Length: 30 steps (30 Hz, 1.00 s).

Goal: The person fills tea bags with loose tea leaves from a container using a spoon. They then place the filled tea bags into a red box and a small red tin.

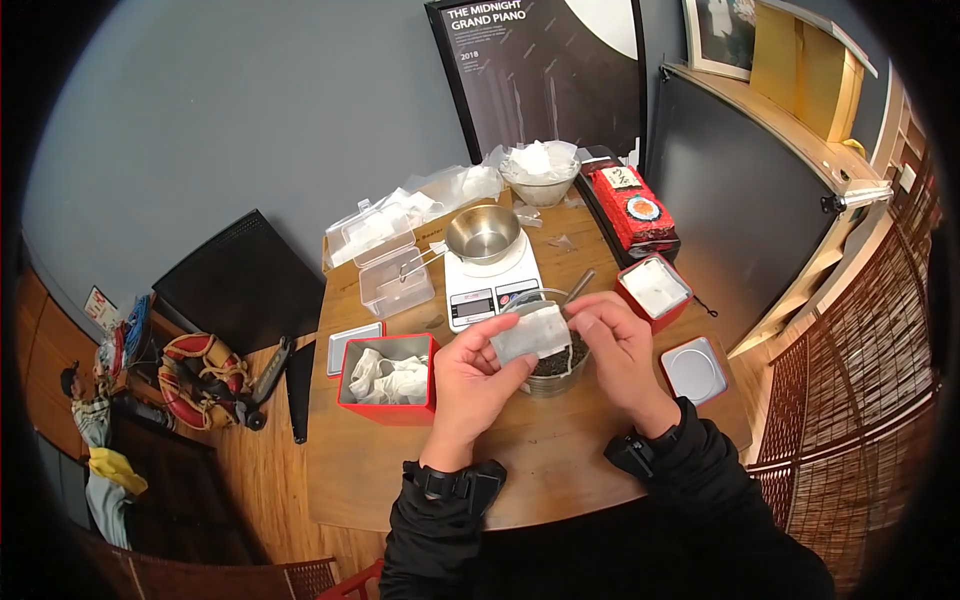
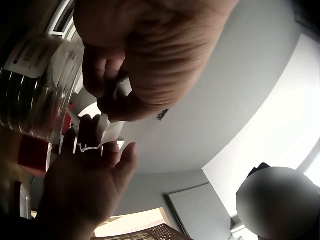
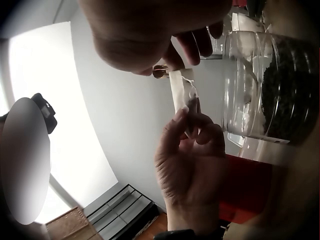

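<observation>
A white mesh bag (image 1: 530, 335) is held above a clear jar (image 1: 556, 378) of dark loose leaves. My left hand (image 1: 475, 385) pinches the bag's left side between thumb and fingers; the right wrist view shows that hand (image 3: 192, 160) below the bag (image 3: 178, 92). At the bag's right upper corner, my right hand (image 1: 620, 355) has thumb and forefinger together, pinching its edge or string. A white string hangs along the bag in the left wrist view (image 2: 90, 148). A spoon handle (image 1: 579, 285) sticks up from the jar.
Behind the jar, a metal bowl (image 1: 482, 235) stands on a white scale (image 1: 467, 300). Red tins (image 1: 388, 412) (image 1: 672, 316) flank it, the left holding white pouches. Further back are a clear box (image 1: 396, 290), a glass bowl (image 1: 541, 190) and a red package (image 1: 632, 215).
</observation>
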### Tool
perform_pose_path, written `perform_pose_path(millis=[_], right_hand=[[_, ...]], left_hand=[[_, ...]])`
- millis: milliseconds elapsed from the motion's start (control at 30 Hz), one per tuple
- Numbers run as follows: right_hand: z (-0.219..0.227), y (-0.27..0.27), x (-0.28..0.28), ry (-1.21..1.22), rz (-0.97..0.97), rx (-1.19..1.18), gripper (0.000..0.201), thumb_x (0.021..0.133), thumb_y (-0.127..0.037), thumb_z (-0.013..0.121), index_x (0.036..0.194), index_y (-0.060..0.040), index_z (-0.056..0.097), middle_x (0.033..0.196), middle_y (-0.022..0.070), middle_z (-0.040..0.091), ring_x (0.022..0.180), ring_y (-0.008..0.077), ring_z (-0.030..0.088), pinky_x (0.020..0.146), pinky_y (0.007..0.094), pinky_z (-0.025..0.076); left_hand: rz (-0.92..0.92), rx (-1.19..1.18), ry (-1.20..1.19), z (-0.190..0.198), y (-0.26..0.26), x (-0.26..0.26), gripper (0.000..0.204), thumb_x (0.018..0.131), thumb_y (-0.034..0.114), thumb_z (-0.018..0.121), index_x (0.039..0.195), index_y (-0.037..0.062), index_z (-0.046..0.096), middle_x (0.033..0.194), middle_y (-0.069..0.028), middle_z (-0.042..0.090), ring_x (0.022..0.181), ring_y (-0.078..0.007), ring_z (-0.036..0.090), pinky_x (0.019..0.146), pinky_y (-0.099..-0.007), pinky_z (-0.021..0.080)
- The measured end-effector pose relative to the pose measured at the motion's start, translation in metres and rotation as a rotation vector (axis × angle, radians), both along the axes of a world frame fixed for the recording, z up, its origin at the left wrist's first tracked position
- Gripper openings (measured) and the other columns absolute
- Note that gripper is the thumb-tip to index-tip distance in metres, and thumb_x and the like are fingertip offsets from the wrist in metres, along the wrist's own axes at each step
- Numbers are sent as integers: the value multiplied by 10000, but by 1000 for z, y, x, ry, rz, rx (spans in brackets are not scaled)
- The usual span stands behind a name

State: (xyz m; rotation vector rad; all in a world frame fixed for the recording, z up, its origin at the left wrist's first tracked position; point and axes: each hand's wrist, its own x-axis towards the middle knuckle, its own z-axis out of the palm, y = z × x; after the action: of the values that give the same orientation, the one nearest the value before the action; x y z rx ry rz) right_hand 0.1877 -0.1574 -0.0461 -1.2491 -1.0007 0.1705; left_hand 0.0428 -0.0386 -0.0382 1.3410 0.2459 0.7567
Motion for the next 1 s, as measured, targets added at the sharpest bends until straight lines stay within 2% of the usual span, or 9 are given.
perform_pose_path(millis=[100, 167, 200, 233, 300, 333, 400, 700, 1000], right_hand=[[-6, 3, 5, 34, -108, 7, 107, 916, -77, 637, 916, 27, 663, 973, 105, 647, 916, 180, 598, 827, 302, 465], [-11, 5, 8, 56, -164, 15, 98, 908, -72, 645, 912, 24, 663, 968, 109, 649, 916, 185, 601, 831, 303, 466], [-13, 7, 8, 33, -177, 14, 92, 898, -68, 654, 905, 24, 659, 957, 111, 650, 912, 198, 606, 831, 310, 467], [-15, 7, 9, 11, -191, 12, 88, 888, -64, 662, 898, 23, 656, 945, 114, 651, 909, 210, 610, 831, 316, 468], [-16, 9, 9, -5, -206, 16, 87, 881, -66, 668, 893, 19, 654, 934, 115, 653, 902, 223, 613, 828, 326, 468], [-17, 10, 8, -27, -208, 20, 86, 874, -68, 675, 888, 14, 652, 924, 116, 654, 896, 237, 616, 826, 337, 468], [-17, 11, 8, -47, -212, 20, 83, 871, -70, 677, 886, 8, 653, 921, 116, 655, 893, 243, 617, 822, 343, 468], [-17, 13, 5, -110, -230, 46, 70, 849, -68, 683, 868, -8, 651, 904, 119, 653, 879, 265, 615, 805, 356, 473], [-19, 11, 4, -91, -244, 35, 75, 849, -80, 681, 867, -15, 648, 902, 114, 640, 890, 274, 607, 798, 362, 478]], left_hand=[[62, 45, 68, 4, 3, 0, 451, 816, -108, 696, 1250, -47, 589, 983, -83, 709, 825, -68, 653, 686, -189, 511], [114, 177, 199, 5, 8, -2, 425, 815, -77, 705, 1227, -52, 603, 987, -71, 707, 839, -55, 647, 689, -187, 510], [171, 286, 328, 10, 8, -4, 383, 785, -37, 711, 1163, -42, 649, 987, -110, 730, 792, -119, 689, 700, -255, 539], [160, 288, 331, 16, 9, -4, 383, 785, -37, 711, 1163, -42, 649, 987, -110, 730, 792, -119, 689, 700, -255, 539], [288, 798, 500, 29, 8, -2, 358, 747, -6, 699, 1104, -24, 683, 996, -178, 724, 792, -259, 709, 732, -341, 552], [282, 799, 502, 36, 5, -1, 358, 747, -6, 699, 1104, -24, 683, 996, -178, 724, 792, -259, 709, 732, -341, 552], [236, 802, 626, 50, 0, 4, 352, 725, 4, 669, 1075, -14, 696, 1027, -223, 689, 880, -383, 676, 800, -412, 544], [137, 978, 681, 71, 5, 16, 366, 715, -20, 651, 1079, -37, 685, 1056, -243, 682, 976, -416, 651, 883, -444, 522], [82, 960, 698, 75, 7, 15, 390, 707, -17, 655, 1095, -28, 693, 1027, -256, 685, 943, -409, 669, 847, -422, 532]])
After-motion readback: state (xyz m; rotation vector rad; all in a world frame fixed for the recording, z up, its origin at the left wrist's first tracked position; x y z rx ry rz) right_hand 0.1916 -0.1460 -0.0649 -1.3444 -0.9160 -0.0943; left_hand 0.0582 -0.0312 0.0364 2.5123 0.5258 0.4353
